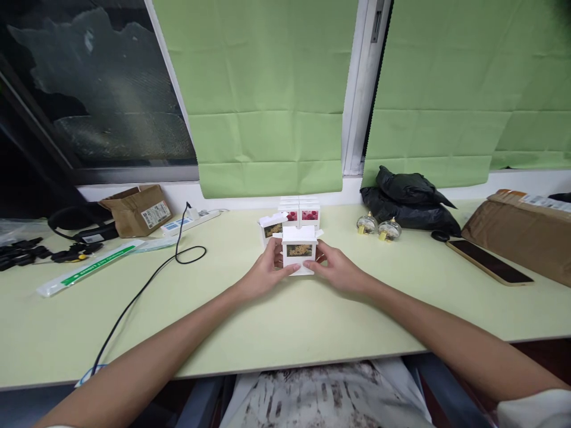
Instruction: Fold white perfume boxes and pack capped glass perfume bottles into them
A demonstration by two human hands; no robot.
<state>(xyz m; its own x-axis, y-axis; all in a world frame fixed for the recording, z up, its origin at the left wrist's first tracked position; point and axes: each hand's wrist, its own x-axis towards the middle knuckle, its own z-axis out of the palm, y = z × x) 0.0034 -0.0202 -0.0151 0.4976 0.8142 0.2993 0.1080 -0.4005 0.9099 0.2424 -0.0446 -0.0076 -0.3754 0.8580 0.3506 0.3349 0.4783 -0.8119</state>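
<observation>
A small white box with a yellow-flower picture on its front stands on the pale green table, its top flaps raised. My left hand grips its left side and my right hand grips its right side, thumbs on the lower front. Just behind it to the left sits another open white box with the same picture. Further back stand two closed white boxes with red-flower pictures.
Two small round glass bottles with gold caps lie right of the boxes, before a black plastic bag. A phone and brown parcel lie far right. Left: a black cable, power strip, cardboard box, headphones.
</observation>
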